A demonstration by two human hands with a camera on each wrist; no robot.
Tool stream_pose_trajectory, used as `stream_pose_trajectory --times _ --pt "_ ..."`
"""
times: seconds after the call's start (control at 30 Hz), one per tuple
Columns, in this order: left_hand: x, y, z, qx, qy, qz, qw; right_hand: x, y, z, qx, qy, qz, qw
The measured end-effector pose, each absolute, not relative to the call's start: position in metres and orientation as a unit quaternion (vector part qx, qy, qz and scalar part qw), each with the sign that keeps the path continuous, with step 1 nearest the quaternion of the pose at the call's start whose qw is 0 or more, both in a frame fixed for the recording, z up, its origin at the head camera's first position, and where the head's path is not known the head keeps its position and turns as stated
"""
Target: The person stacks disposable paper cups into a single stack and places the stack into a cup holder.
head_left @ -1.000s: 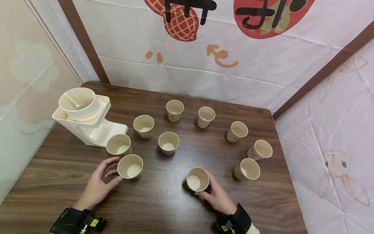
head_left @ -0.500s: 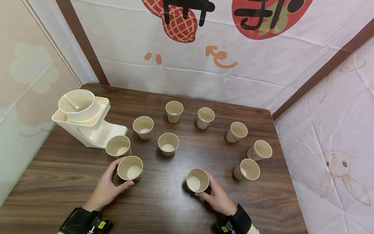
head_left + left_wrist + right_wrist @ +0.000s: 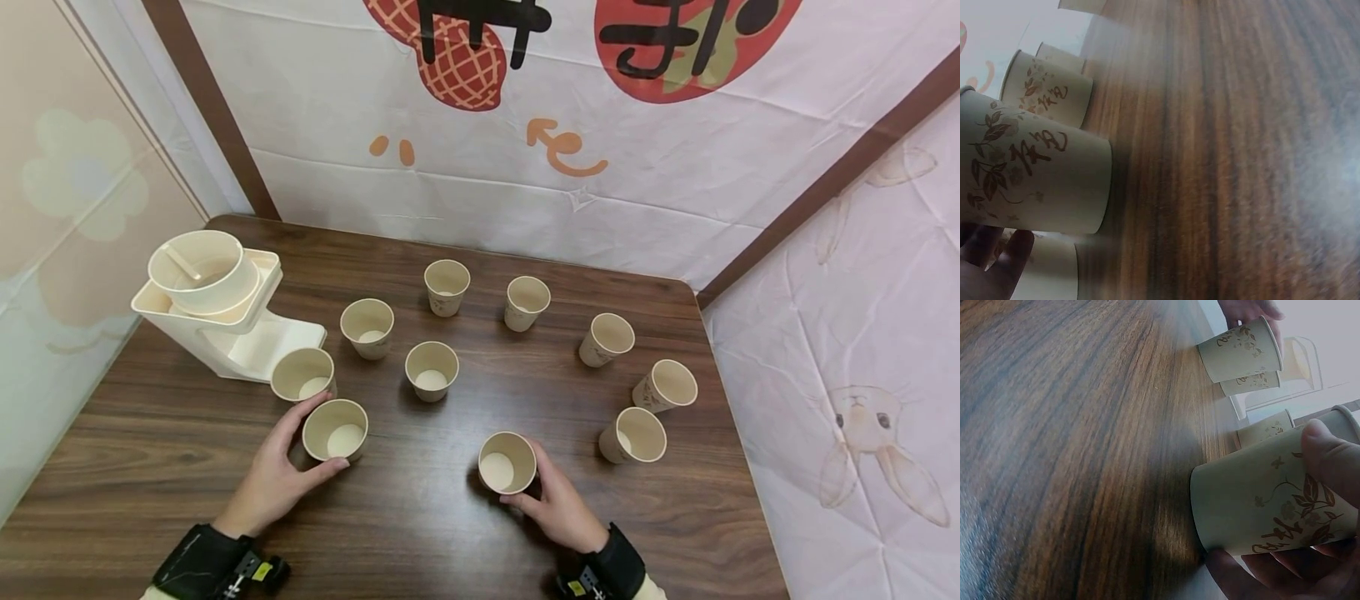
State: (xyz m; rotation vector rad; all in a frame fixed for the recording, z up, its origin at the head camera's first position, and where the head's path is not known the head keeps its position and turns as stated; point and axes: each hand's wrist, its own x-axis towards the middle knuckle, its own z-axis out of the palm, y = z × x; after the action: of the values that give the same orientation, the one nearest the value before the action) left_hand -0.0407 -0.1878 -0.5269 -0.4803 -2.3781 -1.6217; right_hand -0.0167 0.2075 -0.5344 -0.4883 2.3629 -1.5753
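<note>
My left hand [image 3: 272, 479] curls round a beige paper cup [image 3: 330, 433], thumb at its near side and fingers at its far left. In the left wrist view that paper cup [image 3: 1029, 169] shows a brown leaf print, and fingertips [image 3: 1016, 250] meet its wall. Farther right, my right hand [image 3: 558, 504] grips another paper cup [image 3: 498, 467] between thumb and fingers. The right wrist view shows this upright paper cup [image 3: 1260, 494] with the thumb [image 3: 1329, 450] on its side. Both cups look to stand on the table; their insides show only pale bottoms.
A third paper cup [image 3: 300, 375] stands close behind the left hand's cup. More cups, such as one at centre [image 3: 431, 367] and one at right [image 3: 636, 433], are spread over the brown table [image 3: 420, 533]. A cream stand [image 3: 277, 337] bears a bowl [image 3: 202, 292] at back left.
My left hand has moved right and closed in round the near-left cup, its thumb now along the cup's front. The right hand and its cup have stayed put.
</note>
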Motion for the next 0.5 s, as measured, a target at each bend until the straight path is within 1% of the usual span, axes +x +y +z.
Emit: stream_pose_trajectory --times 0.27,0.5 --pt "-0.0393 -0.1872 -0.5223 -0.148 -0.839 -0.513 0.103 -0.0174 0.2075 -0.5338 -0.170 0.811 -0.544 0.132" --pt "-0.0407 -0.1889 -0.5221 -0.181 -0.851 -0.480 0.110 -0.0177 0.2077 -0.5351 -0.173 0.817 -0.536 0.121"
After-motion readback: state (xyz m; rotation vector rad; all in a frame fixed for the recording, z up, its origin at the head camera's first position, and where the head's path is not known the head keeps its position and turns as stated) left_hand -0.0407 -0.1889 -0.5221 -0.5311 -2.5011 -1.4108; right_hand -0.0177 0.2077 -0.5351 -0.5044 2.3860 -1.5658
